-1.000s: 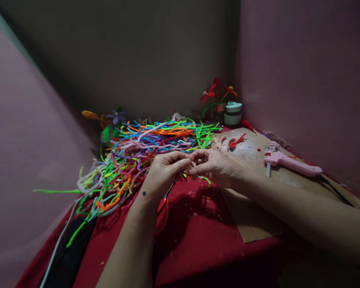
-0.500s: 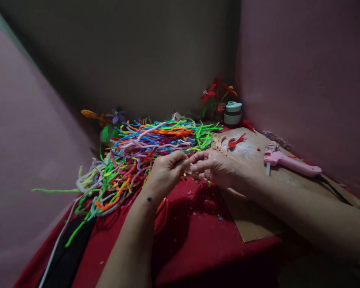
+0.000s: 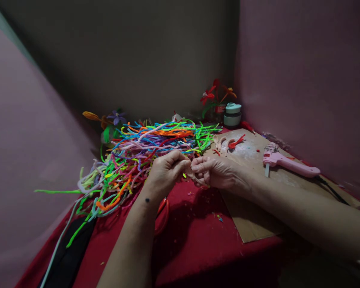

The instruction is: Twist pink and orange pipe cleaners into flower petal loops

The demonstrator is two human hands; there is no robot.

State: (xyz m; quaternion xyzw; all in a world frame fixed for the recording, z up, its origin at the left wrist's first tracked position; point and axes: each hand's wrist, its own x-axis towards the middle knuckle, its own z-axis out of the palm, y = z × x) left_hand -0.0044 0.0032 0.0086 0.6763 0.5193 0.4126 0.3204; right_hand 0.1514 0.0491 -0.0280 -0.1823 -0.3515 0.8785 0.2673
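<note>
My left hand [image 3: 167,171] and my right hand [image 3: 216,172] meet fingertip to fingertip over a red cloth [image 3: 195,232]. Both are closed in a pinch on a small pale pink pipe-cleaner piece [image 3: 191,175] held between them; most of it is hidden by the fingers. Just behind the hands lies a big tangled pile of coloured pipe cleaners [image 3: 144,154]. An orange-handled tool [image 3: 163,210] lies on the cloth under my left wrist.
A cardboard sheet [image 3: 255,216] at the right carries a pink glue gun [image 3: 288,163] with a black cord, and red and pink scraps [image 3: 235,142]. At the back stand a small teal-lidded jar [image 3: 232,114] and pipe-cleaner flowers [image 3: 214,94]. Pink walls close in left and right.
Both hands stay pinched together and have shifted slightly, the fingers working the small piece. The green bit seen under my right hand earlier is out of sight now.
</note>
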